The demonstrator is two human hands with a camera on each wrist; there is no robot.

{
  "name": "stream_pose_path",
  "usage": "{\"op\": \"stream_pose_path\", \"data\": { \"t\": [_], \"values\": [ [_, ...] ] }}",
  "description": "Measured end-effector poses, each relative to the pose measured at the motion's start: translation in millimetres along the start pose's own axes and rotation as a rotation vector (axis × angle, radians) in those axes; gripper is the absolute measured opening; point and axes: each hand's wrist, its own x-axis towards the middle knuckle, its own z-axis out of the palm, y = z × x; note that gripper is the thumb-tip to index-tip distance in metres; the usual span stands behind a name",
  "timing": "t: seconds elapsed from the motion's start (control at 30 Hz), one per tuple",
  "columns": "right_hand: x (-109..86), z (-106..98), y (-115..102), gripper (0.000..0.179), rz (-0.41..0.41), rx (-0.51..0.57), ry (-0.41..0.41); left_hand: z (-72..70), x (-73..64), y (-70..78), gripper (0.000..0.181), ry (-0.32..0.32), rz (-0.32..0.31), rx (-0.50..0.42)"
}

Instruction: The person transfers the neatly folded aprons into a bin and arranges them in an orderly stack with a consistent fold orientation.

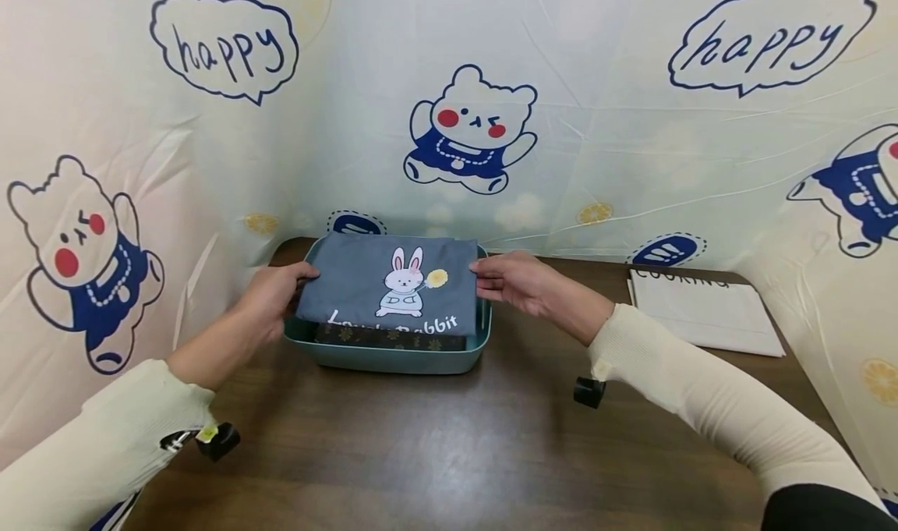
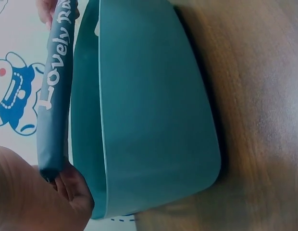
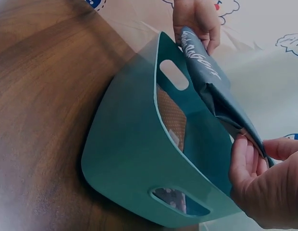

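A folded blue-grey cloth (image 1: 358, 277) with a white rabbit print and "Lovely Rabbit" lettering is held flat over a teal plastic basket (image 1: 393, 362). My left hand (image 1: 270, 297) grips its left edge, fingers underneath. At the opposite edge, my right hand (image 1: 515, 280) pinches the cloth between thumb and fingers. Seen from the right wrist, the cloth (image 3: 206, 79) is tilted above the basket's rim. Inside the basket lies a dark item with a floral pattern (image 1: 393, 338), partly covered by the cloth. A brown dotted surface (image 3: 170, 115) also shows in there.
A folded white cloth (image 1: 705, 313) with "COOKING" lettering lies at the table's right. The brown wooden table (image 1: 421, 445) extends in front of the basket. Printed cartoon curtains (image 1: 596, 125) hang along the back and both sides, close behind the basket.
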Motion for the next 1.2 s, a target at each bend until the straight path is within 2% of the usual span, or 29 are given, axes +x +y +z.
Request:
{"op": "stream_pose_path", "data": {
  "t": [0.13, 0.2, 0.23, 0.33, 0.47, 0.67, 0.77, 0.87, 0.97, 1.03, 1.2],
  "values": [
    [-1.7, -2.4, -2.4, 0.037, 0.003, -0.049, -0.033, 0.4, -1.7, -1.1, 0.059, -0.039, 0.004, 0.045],
    [-4.6, -4.1, -4.2, 0.043, 0.003, -0.071, -0.064, 0.2, -4.0, 0.3, 0.063, -0.095, 0.005, 0.095],
    [-6.5, -5.0, -4.8, 0.045, 0.001, -0.084, -0.082, 0.7, -4.6, 0.6, 0.057, -0.121, 0.012, 0.125],
    [-11.7, -8.0, -6.7, 0.049, -0.007, -0.101, -0.121, 2.7, -8.8, 4.1, 0.067, -0.22, 0.0, 0.209],
    [-14.7, -11.7, -7.7, 0.05, -0.017, -0.104, -0.151, 8.7, -11.6, 7.9, 0.071, -0.29, -0.018, 0.254],
    [-15.8, -17.7, -5.5, 0.049, -0.009, -0.071, -0.171, 17.5, -12.4, 6.5, 0.068, -0.324, -0.008, 0.25],
    [-17.3, -25.0, -3.5, 0.049, -0.015, -0.057, -0.156, 25.9, -13.8, 5.8, 0.067, -0.312, 0.02, 0.209],
    [-20.7, -38.5, 0.3, 0.046, -0.022, -0.06, -0.107, 41.8, -17.9, 5.2, 0.062, -0.282, 0.048, 0.089],
    [-23.9, -57.8, 6.8, 0.039, -0.02, -0.071, -0.049, 63.3, -25.9, 4.0, 0.05, -0.259, 0.075, -0.052],
    [-23.3, -73.7, 12.7, 0.037, -0.009, -0.062, -0.027, 78.5, -33.4, 3.8, 0.046, -0.269, 0.082, -0.118],
    [-34.8, -102.9, 16.7, 0.031, -0.013, -0.041, -0.029, 117.0, -44.1, 6.3, 0.048, -0.31, 0.1, -0.195]
  ]
}}
